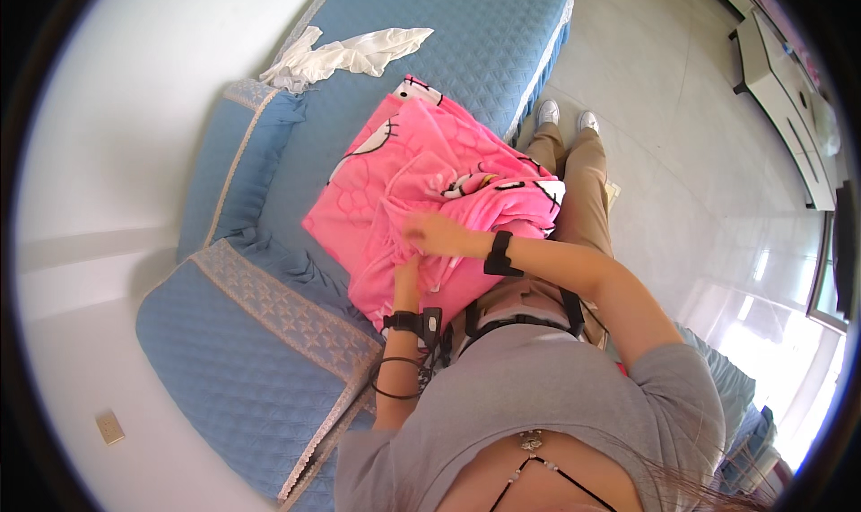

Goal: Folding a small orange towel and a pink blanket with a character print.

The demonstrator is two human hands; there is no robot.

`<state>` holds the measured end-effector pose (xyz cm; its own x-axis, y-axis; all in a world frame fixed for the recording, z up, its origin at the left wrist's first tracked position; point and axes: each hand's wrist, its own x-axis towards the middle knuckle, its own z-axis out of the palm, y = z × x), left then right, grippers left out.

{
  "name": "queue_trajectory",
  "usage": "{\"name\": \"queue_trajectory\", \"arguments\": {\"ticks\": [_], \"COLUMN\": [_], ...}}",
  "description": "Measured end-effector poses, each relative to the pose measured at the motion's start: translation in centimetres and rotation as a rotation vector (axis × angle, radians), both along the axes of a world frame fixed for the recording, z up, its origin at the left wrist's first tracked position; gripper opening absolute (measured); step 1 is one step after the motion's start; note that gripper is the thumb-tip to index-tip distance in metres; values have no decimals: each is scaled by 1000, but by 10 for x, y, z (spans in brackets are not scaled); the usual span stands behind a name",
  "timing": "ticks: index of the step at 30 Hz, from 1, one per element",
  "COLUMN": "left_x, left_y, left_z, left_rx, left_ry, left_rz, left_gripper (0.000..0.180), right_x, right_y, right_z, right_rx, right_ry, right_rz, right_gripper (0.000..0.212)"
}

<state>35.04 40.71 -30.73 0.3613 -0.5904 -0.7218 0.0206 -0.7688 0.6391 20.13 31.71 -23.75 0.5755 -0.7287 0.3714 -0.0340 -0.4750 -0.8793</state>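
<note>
A pink plush blanket [368, 194] with black and white cartoon patterns lies partly folded on the blue sofa, its near side bunched up against my lap. My right hand [439, 235] reaches across from the right, its fingers curled in on a gathered fold of the blanket; they are slightly blurred. Just below it, my left hand [409, 268] comes up from the lower left and goes in among the pink folds. The fingers of that hand are hidden by the cloth and by my right hand. Both wrists wear black straps.
The blue quilted sofa [475, 28] has a padded armrest [235, 162] at the left and another blue cushioned part [233, 360] nearer me. A crumpled white cloth [368, 53] lies beyond the blanket. A white cabinet [780, 99] stands across the tiled floor.
</note>
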Motion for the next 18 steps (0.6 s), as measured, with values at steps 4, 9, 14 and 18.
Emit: {"name": "queue_trajectory", "arguments": {"ticks": [4,9,14,18], "left_x": [-18,30,-2,64], "left_y": [9,11,-16,18], "left_z": [30,12,93,0], "left_rx": [-234,-373,-160,-411], "left_ry": [612,870,716,731], "left_rz": [261,265,329,-115], "left_gripper": [18,23,35,31], "right_x": [-16,-4,12,34], "right_y": [-26,-19,10,-9], "right_z": [-5,-18,-2,-13], "right_rx": [-15,449,-186,252], "right_ry": [259,207,197,111], "right_rz": [-494,-63,362,464], "right_gripper": [24,31,30,19]}}
